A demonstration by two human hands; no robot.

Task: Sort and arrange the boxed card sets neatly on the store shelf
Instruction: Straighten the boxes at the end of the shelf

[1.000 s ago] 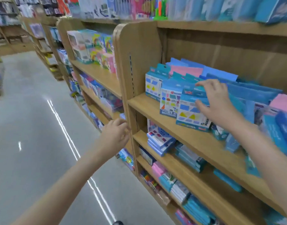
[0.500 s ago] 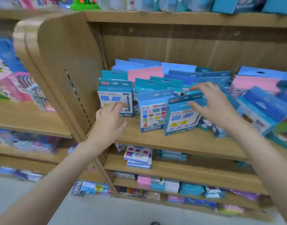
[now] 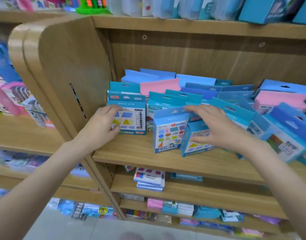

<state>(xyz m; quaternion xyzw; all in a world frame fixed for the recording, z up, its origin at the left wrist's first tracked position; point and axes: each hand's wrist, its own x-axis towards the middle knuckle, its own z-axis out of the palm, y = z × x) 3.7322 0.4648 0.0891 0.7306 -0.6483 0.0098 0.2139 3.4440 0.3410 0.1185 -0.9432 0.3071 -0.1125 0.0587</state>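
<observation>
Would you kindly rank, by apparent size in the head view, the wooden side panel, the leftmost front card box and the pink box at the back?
1. wooden side panel, though nearness enlarges it
2. leftmost front card box
3. pink box, partly hidden, so unsure

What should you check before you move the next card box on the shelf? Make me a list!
1. Left hand grips the leftmost box: ok.
2. That box stands upright: ok.
3. Right hand holds the front box firmly: cannot tell; its fingers are spread over it.
4. Front box sits straight: not ok, it is turned at an angle.
5. Boxes on the right stand neatly: not ok, they lean.
6. Bare shelf in front: ok.
</observation>
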